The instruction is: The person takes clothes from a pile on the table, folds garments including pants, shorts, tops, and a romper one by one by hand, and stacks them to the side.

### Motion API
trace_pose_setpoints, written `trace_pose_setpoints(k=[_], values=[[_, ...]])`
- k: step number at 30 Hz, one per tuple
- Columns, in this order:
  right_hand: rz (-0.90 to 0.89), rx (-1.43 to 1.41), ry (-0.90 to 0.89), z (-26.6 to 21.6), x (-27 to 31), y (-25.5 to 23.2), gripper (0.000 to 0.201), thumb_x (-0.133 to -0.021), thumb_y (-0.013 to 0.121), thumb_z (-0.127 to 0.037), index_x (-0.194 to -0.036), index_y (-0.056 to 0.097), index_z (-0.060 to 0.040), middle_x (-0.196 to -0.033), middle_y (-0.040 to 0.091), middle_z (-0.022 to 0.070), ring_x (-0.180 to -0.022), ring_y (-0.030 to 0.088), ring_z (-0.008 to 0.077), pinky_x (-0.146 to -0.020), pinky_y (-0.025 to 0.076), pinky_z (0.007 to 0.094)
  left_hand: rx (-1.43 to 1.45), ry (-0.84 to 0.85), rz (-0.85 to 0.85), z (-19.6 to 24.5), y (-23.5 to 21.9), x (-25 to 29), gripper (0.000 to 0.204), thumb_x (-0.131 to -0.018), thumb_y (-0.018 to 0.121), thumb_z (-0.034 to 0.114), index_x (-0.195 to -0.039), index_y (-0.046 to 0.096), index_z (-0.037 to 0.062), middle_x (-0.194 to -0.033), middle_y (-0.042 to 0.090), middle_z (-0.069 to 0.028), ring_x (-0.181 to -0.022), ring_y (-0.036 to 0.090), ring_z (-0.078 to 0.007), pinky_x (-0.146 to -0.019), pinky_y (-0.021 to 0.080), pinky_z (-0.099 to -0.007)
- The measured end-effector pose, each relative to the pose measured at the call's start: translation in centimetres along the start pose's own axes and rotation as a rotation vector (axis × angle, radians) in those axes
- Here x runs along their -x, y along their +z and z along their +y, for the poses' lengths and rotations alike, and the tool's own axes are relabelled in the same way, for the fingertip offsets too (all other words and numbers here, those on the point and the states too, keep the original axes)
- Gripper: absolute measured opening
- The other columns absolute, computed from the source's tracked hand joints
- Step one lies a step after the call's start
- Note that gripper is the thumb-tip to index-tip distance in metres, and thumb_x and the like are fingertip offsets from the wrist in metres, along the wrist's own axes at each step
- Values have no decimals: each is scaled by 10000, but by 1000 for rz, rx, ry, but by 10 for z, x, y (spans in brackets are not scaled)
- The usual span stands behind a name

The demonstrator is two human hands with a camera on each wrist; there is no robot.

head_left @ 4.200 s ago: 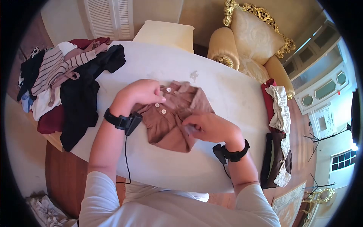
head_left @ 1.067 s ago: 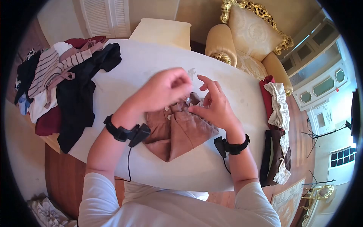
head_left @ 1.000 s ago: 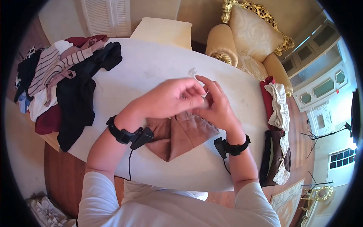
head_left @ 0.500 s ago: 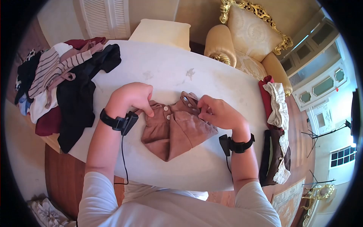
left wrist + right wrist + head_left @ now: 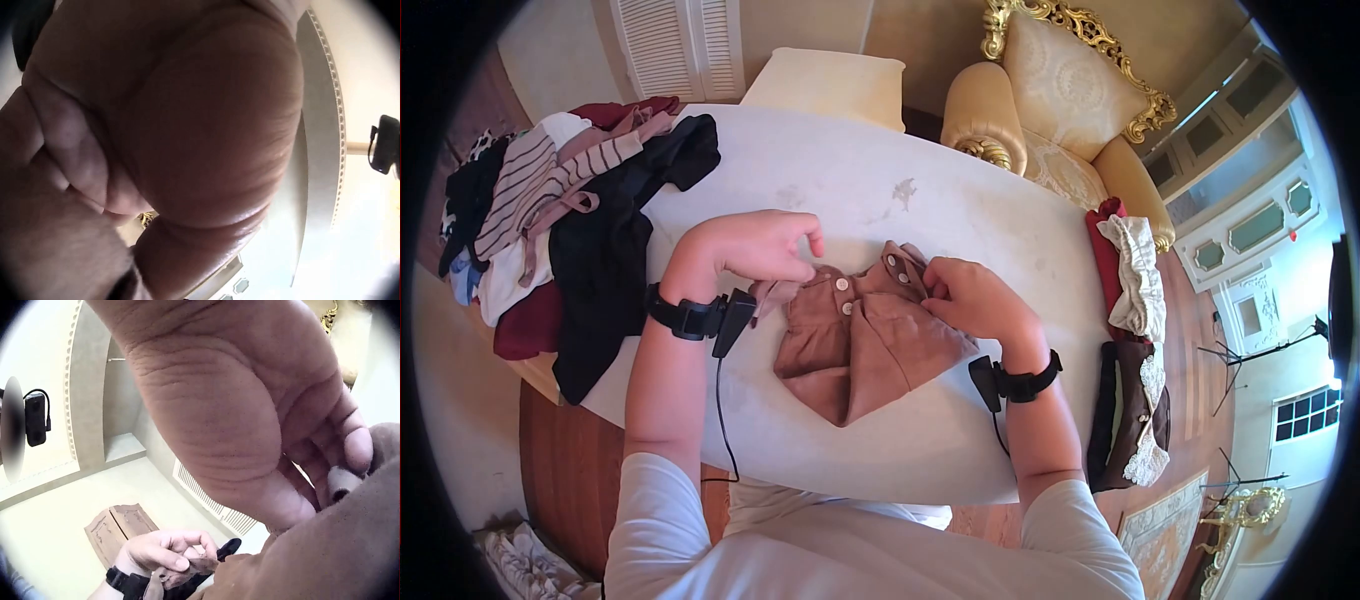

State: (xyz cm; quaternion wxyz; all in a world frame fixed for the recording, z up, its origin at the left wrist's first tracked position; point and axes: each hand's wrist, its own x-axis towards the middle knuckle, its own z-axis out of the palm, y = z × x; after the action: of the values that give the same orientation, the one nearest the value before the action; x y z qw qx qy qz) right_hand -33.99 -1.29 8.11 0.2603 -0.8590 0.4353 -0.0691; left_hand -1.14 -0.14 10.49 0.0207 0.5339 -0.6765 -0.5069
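We work at the large white oval surface point(image 5: 960, 200), and the small brown buttoned shirt point(image 5: 860, 340), partly folded, lies on it just in front of us, so we place everything else by that shirt. Well to the shirt's left sits a loose heap of dark, striped and maroon clothes point(image 5: 570, 220); well to its right, at the surface's edge, is a neat stack of red, cream and brown folded garments point(image 5: 1135, 330); beyond it stands a gold upholstered armchair point(image 5: 1060, 100). Our left hand point(image 5: 745, 245) rests at the shirt's left shoulder, its fingers point(image 5: 169, 559) curled and pinching a bit of the brown cloth, as the right wrist view shows. Our right hand point(image 5: 970, 300) sits at the collar side, fingers point(image 5: 350, 447) bent and nipping the collar edge beside the row of pale buttons point(image 5: 841, 285). To do this fold well, in our judgement, we should keep both pinches light, pull the shoulder line taut and level, hold the button placket centred, and smooth the cloth flat before folding further.
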Motion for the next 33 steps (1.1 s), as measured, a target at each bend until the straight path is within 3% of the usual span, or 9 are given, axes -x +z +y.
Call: trace_pose_setpoints(k=[2, 5, 9, 16, 19, 21, 25, 30, 33], values=[[20, 21, -30, 2, 0, 2, 204, -821, 744, -103, -980, 652, -15, -863, 704, 137, -816, 688, 285, -733, 534, 384, 162, 163, -50, 5, 6, 0, 344, -979, 634, 132, -1246, 491, -31, -786, 693, -115, -637, 660, -176, -563, 533, -326], [38, 49, -67, 3, 0, 1, 195, -812, 744, -104, -964, 656, -19, -866, 704, 143, -817, 688, 287, -736, 536, 385, 203, 116, -185, 27, 15, 6, 348, -1037, 587, 210, -1272, 493, -30, -848, 702, -133, -678, 687, -187, -602, 562, -332], [28, 25, -54, -1, 0, -1, 193, -804, 744, -96, -957, 659, -16, -870, 706, 145, -805, 690, 290, -736, 539, 390, 78, 70, -154, 45, 30, 10, 371, -1054, 522, 261, -1311, 501, -5, -1010, 706, -167, -795, 736, -208, -651, 589, -325], [108, -21, -49, -8, 1, -2, 195, -794, 741, -75, -957, 654, -12, -857, 706, 143, -806, 691, 292, -742, 540, 387, 2, 38, -162, 46, 33, 7, 309, -1015, 558, 228, -1201, 595, -16, -979, 733, -139, -766, 726, -185, -646, 586, -316], [95, 21, -33, -7, 2, -3, 200, -791, 751, -76, -954, 653, -15, -854, 707, 140, -814, 691, 303, -749, 542, 389, -94, -12, -150, 43, 35, 1, 268, -957, 671, 244, -1055, 677, -5, -885, 743, -113, -736, 716, -160, -634, 576, -304], [60, 45, 2, -4, 1, -1, 198, -791, 753, -70, -953, 651, -19, -852, 707, 141, -814, 688, 316, -747, 541, 395, -256, -51, -156, 44, 37, -2, 281, -854, 794, 270, -940, 713, 15, -806, 737, -102, -705, 710, -163, -611, 558, -309], [59, 52, 13, -4, 1, -2, 194, -794, 756, -70, -950, 650, -24, -842, 706, 132, -806, 688, 297, -735, 538, 384, -375, -17, -136, 36, 43, -11, 335, -758, 866, 280, -901, 715, 17, -778, 730, -113, -700, 707, -197, -617, 545, -339], [7, -152, -12, -10, 1, -7, 186, -806, 756, -79, -943, 648, -14, -825, 702, 117, -776, 685, 252, -717, 533, 353, -574, 132, -25, 35, 57, -14, 534, -614, 930, 368, -905, 671, 2, -809, 715, -137, -783, 698, -322, -669, 542, -387], [16, -85, -49, -7, 1, -5, 182, -810, 749, -78, -943, 648, -8, -823, 701, 118, -769, 681, 252, -715, 533, 353, -519, 81, -49, 34, 63, -17, 615, -565, 947, 396, -925, 647, -3, -829, 711, -151, -809, 695, -353, -682, 543, -402]])
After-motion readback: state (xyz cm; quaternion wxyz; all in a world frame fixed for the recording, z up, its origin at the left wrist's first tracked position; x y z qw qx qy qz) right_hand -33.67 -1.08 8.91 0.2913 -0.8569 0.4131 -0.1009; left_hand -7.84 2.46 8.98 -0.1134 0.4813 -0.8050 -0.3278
